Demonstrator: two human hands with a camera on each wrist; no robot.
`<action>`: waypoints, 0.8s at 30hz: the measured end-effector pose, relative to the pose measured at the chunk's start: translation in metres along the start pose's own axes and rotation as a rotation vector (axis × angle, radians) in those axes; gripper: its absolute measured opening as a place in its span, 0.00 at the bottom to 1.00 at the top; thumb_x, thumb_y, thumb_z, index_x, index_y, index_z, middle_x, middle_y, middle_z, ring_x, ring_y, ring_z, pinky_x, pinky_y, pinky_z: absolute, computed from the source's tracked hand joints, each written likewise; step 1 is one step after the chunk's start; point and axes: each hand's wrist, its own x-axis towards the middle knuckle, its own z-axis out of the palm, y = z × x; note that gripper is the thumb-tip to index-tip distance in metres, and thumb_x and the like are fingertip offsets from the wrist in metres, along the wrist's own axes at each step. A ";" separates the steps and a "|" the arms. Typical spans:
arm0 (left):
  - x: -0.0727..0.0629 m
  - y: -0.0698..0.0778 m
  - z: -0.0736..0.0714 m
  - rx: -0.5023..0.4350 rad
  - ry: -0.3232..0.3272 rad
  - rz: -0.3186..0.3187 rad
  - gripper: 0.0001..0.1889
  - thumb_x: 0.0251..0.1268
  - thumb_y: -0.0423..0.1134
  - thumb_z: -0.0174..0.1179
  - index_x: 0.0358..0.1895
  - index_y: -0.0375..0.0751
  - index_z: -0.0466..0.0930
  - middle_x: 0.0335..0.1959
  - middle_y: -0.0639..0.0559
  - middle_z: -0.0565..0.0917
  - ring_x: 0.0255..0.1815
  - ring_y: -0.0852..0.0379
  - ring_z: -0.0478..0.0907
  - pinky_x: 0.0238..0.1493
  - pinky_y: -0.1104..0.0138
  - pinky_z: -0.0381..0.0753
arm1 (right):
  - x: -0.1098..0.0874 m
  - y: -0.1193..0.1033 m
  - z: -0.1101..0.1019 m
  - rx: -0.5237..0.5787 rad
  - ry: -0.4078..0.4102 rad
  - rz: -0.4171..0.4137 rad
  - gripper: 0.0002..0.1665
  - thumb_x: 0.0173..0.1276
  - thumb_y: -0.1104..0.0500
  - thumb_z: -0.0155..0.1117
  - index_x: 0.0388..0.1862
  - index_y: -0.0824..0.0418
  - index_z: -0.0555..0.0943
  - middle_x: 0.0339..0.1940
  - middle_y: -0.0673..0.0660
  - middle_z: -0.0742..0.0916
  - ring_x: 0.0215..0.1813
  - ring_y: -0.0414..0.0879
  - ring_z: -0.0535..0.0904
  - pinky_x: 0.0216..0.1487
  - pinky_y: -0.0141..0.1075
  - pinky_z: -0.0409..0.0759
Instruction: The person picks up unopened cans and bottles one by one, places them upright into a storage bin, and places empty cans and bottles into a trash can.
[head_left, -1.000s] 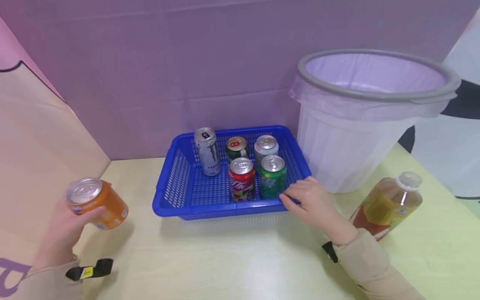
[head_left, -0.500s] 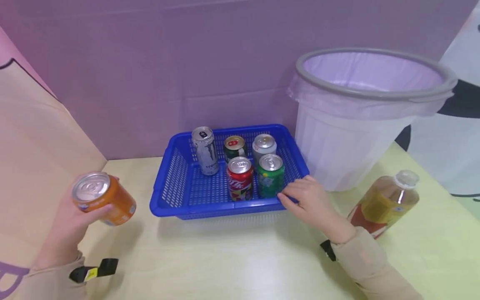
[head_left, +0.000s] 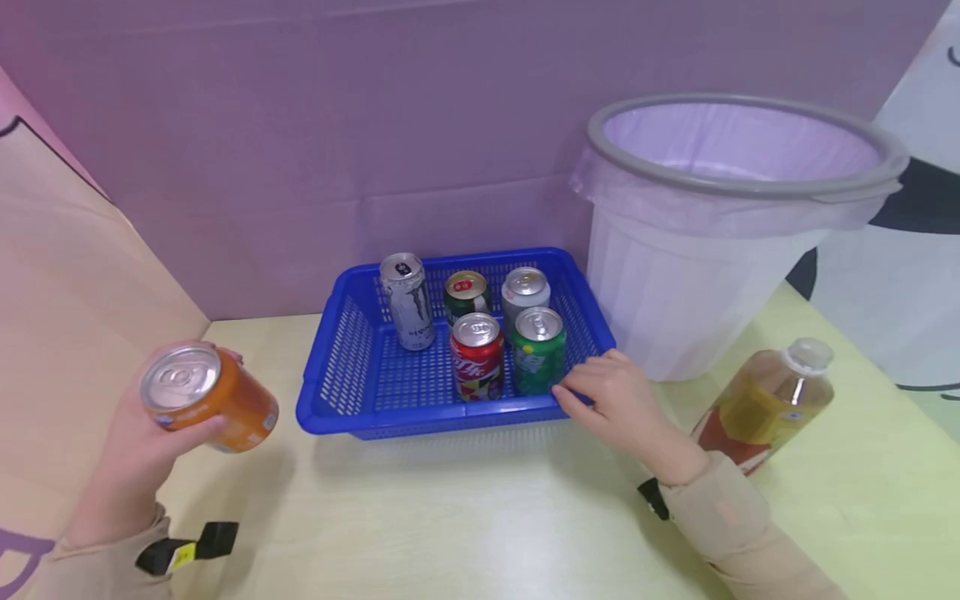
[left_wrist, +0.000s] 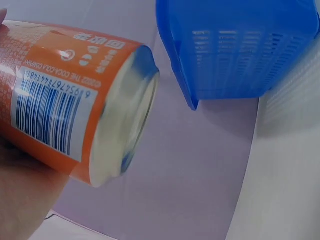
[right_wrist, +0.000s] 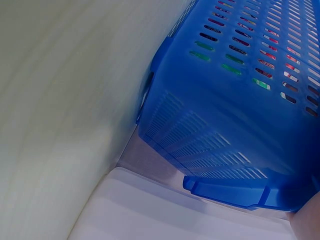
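Note:
At the left of the head view my left hand (head_left: 135, 450) grips an orange soda can (head_left: 243, 408), tilted and raised above the table. The can's printed barcode and metal base show in the left wrist view, where part of the can (left_wrist: 60, 60) fills the left side. My right hand (head_left: 618, 408) holds the front right corner of a blue plastic basket (head_left: 420, 422). Inside it stand a red can (head_left: 478, 367), a green can (head_left: 538, 367), a tall white can (head_left: 409, 310), a dark green can (head_left: 467, 302) and a silver-white can (head_left: 525, 296).
Behind and right of the basket stands a white bin (head_left: 652, 292) with a grey rim and clear liner. A bottle of amber drink (head_left: 765, 408) is beside my right forearm. A purple cloth backdrop (head_left: 300, 167) rises behind the pale wooden table (head_left: 420, 517).
The left hand has carried the orange can a little to the right, toward the basket. My right hand stays on the basket's corner; the whole view has shifted slightly.

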 end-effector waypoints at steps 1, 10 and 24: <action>0.000 0.001 0.001 -0.001 -0.001 0.004 0.34 0.34 0.07 0.56 0.54 0.23 0.68 0.48 0.43 0.83 0.50 0.55 0.79 0.52 0.74 0.76 | 0.000 0.000 0.000 0.002 0.002 -0.002 0.32 0.76 0.45 0.39 0.16 0.55 0.78 0.15 0.46 0.80 0.20 0.39 0.73 0.26 0.32 0.63; 0.005 0.007 0.012 -0.027 -0.059 0.026 0.32 0.36 0.07 0.57 0.55 0.20 0.67 0.49 0.40 0.81 0.51 0.52 0.79 0.53 0.73 0.77 | 0.001 0.000 0.001 0.012 0.015 -0.005 0.32 0.76 0.44 0.40 0.14 0.55 0.76 0.14 0.46 0.78 0.19 0.39 0.72 0.26 0.33 0.63; 0.019 0.007 0.032 -0.010 -0.052 0.025 0.31 0.42 0.12 0.60 0.56 0.27 0.69 0.49 0.44 0.82 0.52 0.54 0.78 0.54 0.73 0.76 | -0.001 0.000 0.001 -0.001 -0.006 0.008 0.34 0.77 0.43 0.37 0.16 0.55 0.78 0.15 0.46 0.80 0.20 0.40 0.73 0.26 0.33 0.63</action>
